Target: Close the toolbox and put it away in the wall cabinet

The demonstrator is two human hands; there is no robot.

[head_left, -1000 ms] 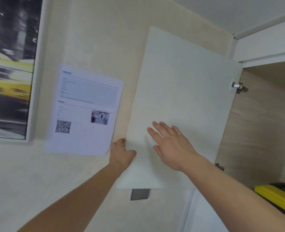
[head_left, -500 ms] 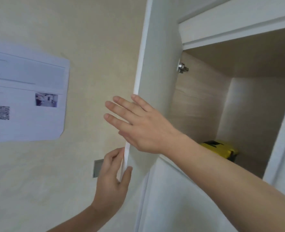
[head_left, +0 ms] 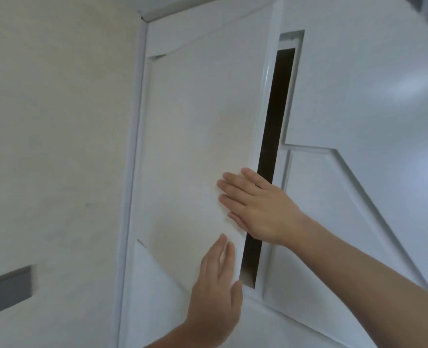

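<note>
The white wall cabinet door stands almost shut, with only a narrow dark gap along its right edge. My right hand lies flat on the door near that edge, fingers spread and pointing left. My left hand presses flat on the door's lower part, fingers pointing up, close to the bottom of the gap. Neither hand holds anything. The toolbox is hidden behind the door.
A beige wall runs to the left of the cabinet, with a grey plate set in it at the lower left. White cabinet fronts with raised trim continue to the right.
The door swung from wide open to nearly shut. My left hand let go of its edge and now lies flat on its face. The yellow toolbox and the wall paper left the view.
</note>
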